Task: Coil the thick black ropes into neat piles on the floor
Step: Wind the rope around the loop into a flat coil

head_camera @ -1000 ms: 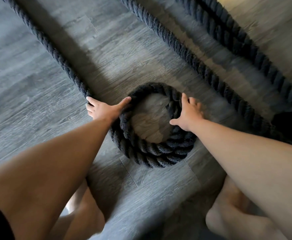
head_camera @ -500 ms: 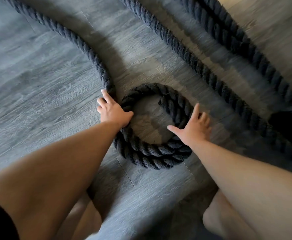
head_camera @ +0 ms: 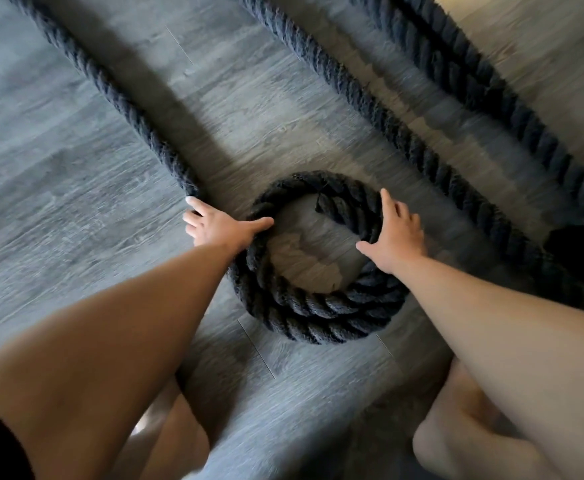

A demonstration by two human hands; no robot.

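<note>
Left hand (head_camera: 217, 226): we had it lying open on the rope, fingers fairly straight, where the straight run met the coil; the thumb reached across onto the coil's left rim.
Right hand (head_camera: 396, 233): we held it spread, palm down on the coil's right side, thumb pointing in over the hollow middle.
Coil (head_camera: 318, 317): it sat between our two hands and nearer us than them, a round pile of stacked turns.
Straight run (head_camera: 110, 88): it led away from our left fingertips, up and to the left.
Second rope (head_camera: 370, 109): it crossed diagonally beyond our right hand, apart from the coil.
Third rope (head_camera: 474, 74): it lay farther off again, past the second.
Floor (head_camera: 75, 202): grey wood planks lay under everything.
</note>
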